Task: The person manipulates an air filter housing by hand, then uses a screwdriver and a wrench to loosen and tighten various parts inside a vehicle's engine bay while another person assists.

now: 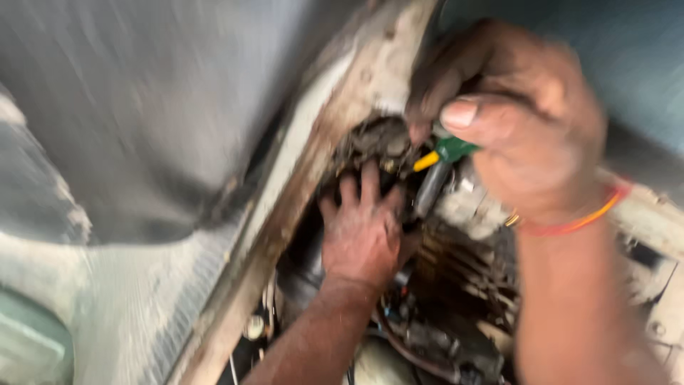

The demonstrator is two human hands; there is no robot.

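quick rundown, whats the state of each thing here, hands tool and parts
right hand: closed around the tool handle, thumb pressed on top
tool: gripped, green and yellow handle showing, tip hidden in the cavity
left hand: fingers spread, pressed against the dirty part
dirty part: grimy, sits in the frame opening, blurred
frame rail: rusty, dirt-streaked, runs diagonally
wiring: loose, tangled below the hands
wrist thread: tied round the right wrist

The right hand (524, 121) is uppermost at the right, holding the green-and-yellow-handled tool (443, 152), which points left toward the grimy dark metal part (374, 139). Just below that part the left hand (363, 232) rests, fingers touching it. Left of both runs the dusty pale metal frame rail (313, 157), and beneath the hands lies the tangle of dark engine wiring (427, 335).
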